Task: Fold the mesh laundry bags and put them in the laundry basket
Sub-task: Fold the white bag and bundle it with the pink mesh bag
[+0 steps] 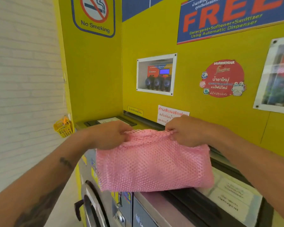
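Observation:
A pink mesh laundry bag (154, 163) hangs in the air in front of me, above the top of a washing machine. My left hand (109, 135) pinches its upper left edge. My right hand (185, 131) pinches the upper right edge. The bag looks doubled over and droops below both hands, its lower edge just above the machine's front lip. No laundry basket for the bags is in view.
A steel washing machine (154, 208) stands below, its round door (90, 205) at the lower left. Behind it rises a yellow wall (195, 102) with signs. A small yellow basket (63, 127) hangs on the white brick wall at left.

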`<state>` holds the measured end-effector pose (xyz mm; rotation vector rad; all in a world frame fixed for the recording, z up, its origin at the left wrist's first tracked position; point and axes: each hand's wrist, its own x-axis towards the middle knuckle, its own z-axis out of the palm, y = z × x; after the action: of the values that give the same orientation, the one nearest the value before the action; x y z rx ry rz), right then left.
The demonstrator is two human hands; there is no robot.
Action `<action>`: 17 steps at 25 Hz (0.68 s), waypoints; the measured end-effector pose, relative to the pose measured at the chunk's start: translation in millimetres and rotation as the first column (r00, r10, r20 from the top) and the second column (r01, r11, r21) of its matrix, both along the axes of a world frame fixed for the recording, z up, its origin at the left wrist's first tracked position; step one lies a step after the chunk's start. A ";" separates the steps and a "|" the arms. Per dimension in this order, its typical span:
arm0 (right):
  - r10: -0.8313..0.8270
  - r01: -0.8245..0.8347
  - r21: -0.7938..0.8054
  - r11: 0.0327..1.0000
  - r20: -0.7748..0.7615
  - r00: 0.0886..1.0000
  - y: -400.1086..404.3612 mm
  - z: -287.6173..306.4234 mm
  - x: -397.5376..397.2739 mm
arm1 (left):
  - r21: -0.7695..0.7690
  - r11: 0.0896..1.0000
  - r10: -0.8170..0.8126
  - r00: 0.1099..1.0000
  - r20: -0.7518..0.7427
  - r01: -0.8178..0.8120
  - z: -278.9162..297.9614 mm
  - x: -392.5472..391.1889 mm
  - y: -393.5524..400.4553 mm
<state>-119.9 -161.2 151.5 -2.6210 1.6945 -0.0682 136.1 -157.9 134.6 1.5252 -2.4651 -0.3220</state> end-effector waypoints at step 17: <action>-0.402 0.394 0.158 0.906 0.023 0.915 -227.6 -115.0 10.7 | 0.085 0.995 -0.064 0.993 0.102 0.056 -129.2 -41.4 -155.8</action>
<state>-109.3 -388.8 36.5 -2.1113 2.0959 -0.0162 94.7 -313.6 5.4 1.5391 -2.6129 -0.3674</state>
